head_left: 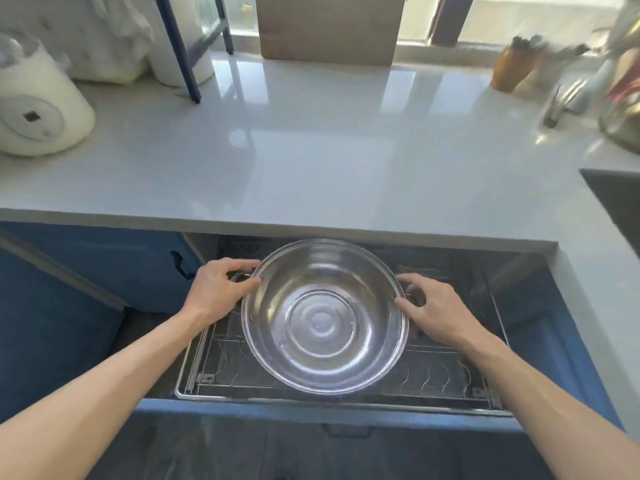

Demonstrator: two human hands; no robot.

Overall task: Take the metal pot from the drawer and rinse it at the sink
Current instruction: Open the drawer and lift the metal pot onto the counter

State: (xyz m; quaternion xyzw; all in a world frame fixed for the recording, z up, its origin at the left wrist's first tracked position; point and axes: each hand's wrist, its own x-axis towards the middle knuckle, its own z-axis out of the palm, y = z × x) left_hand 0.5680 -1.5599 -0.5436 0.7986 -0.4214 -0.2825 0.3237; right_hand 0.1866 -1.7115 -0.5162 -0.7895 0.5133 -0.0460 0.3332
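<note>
A shiny round metal pot (323, 320) sits mouth-up over the wire rack of the open blue drawer (311, 412) below the counter. Its inside is empty and shows ring marks on the bottom. My left hand (218, 289) grips the small side handle on the pot's left rim. My right hand (433, 308) holds the handle on the right rim, thumb at the edge. Whether the pot rests on the rack or is lifted off it is not clear. The dark sink (614, 199) shows at the right edge, with the faucet (562, 102) behind it.
The pale worktop (294, 150) overhangs the back of the drawer. A white appliance (34, 105) stands at the left, a cardboard box (329, 26) at the back, and an orange knife block (512, 67) and bottles near the faucet. A wire rack (433, 379) lines the drawer.
</note>
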